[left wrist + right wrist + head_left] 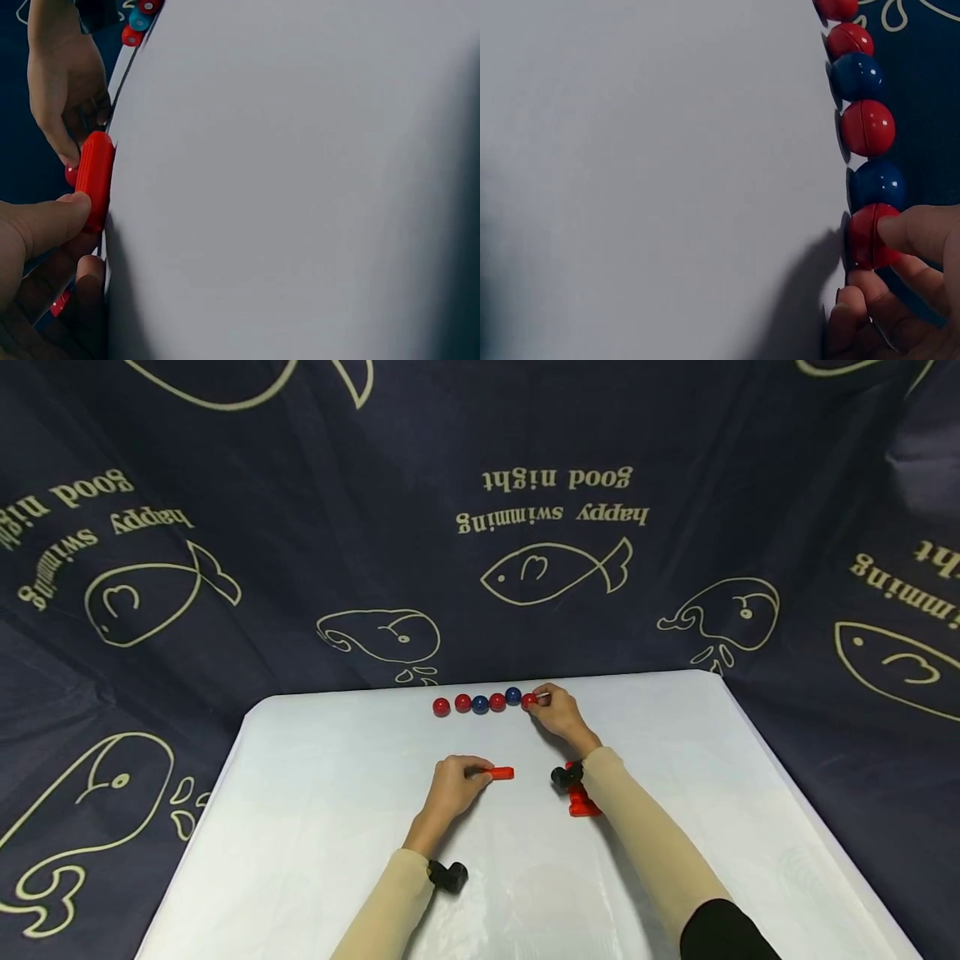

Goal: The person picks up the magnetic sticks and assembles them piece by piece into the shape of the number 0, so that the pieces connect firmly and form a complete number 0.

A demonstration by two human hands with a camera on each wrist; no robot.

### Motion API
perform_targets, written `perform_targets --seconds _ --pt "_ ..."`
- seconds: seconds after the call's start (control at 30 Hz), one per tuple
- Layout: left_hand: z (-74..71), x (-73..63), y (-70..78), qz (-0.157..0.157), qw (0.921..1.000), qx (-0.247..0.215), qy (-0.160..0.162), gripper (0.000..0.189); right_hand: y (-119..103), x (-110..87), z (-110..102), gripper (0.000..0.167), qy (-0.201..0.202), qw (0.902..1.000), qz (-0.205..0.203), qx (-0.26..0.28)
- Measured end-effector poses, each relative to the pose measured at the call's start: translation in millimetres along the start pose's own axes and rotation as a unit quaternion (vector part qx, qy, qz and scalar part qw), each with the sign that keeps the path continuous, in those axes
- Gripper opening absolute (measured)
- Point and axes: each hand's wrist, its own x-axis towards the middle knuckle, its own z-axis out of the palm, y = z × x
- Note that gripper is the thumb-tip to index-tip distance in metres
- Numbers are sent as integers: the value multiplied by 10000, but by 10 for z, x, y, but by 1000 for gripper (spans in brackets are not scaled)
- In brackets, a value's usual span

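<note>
My left hand (454, 783) pinches a short red ribbed rod (95, 180) between thumb and fingers, over the middle of the white table. The rod points to the right in the head view. Farther forward, my right hand (558, 713) pinches a shiny red ball (872, 236) between thumb and fingers. This ball sits at the right end of an uneven row, right beside a blue ball (878, 184). Leftward from there come a red ball (497, 702), another blue ball (480, 704) and two more red balls at the left end.
Several red pieces (584, 806) lie on the table under my right forearm, partly hidden by it and the black wrist camera (566, 776). The row stands near the table's far edge. Behind it hangs a dark blue cloth (450, 560) with fish drawings.
</note>
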Motion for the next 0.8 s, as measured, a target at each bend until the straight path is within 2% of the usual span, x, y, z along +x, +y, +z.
perform_targets --seconds 0.23,0.4,0.6,0.8 --pt "35 2 -9 51 10000 -21 -79 10 80 -85 -61 35 -138 9999 55 -56" --pt "7 -5 -21 60 9999 -33 -90 11 101 -164 -79 34 -280 9995 -111 -130" --pt "-34 -1 -47 139 9998 -125 88 9 25 -288 -98 34 -540 9978 -364 75" --pt "-49 3 -54 136 9998 -158 56 9 -59 -502 -126 32 -704 9968 -279 242"
